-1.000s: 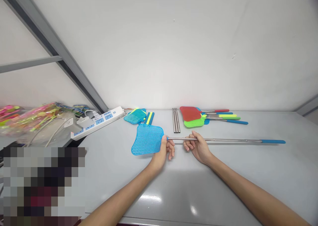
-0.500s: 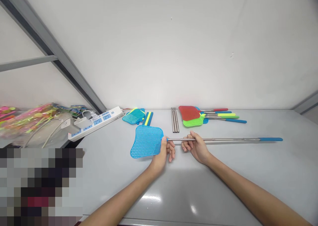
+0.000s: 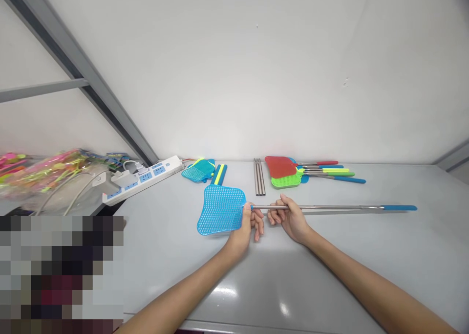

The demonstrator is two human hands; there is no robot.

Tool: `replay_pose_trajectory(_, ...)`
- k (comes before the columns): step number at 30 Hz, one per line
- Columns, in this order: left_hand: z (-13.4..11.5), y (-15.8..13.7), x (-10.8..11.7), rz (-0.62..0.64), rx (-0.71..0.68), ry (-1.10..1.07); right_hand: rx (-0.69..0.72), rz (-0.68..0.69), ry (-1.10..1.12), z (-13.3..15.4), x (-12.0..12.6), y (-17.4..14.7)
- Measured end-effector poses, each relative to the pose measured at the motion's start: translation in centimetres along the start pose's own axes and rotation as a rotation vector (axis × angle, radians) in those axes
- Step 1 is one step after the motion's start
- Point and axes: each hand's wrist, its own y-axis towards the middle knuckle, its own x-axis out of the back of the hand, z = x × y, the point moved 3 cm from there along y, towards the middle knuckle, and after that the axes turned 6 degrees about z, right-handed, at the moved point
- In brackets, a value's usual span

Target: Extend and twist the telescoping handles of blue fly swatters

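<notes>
The left hand (image 3: 245, 228) pinches the blue swatter (image 3: 222, 210), the right hand (image 3: 292, 219) holds its rod (image 3: 337, 207) just beside, likely a length-adjusting step next calling for straight alignment.

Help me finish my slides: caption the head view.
Left hand holds the neck, right hand the silver metal shaft, of a blue perforated plastic fly swatter.

I get bright, even light, two glare spots (image 3: 225, 291) on the bench (image 3: 286, 275), and coarse pixels (image 3: 62, 275) masking the lower left.

Blue swatter (image 3: 222, 211), long silvery shaft (image 3: 330, 207)
</notes>
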Motion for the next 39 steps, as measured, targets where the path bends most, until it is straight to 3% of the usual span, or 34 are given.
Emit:
replay_pose_trajectory(15,-0.1,0.1,-1.2,0.048,-0.009,-0.052,-0.028,-0.006,-0.042,-0.4,0.0,0.0)
replay_pose_trajectory(39,0.1,0.3,-1.9,0.02,0.005,0.066,-0.034,0.019,-0.044,-0.8,0.1,0.1)
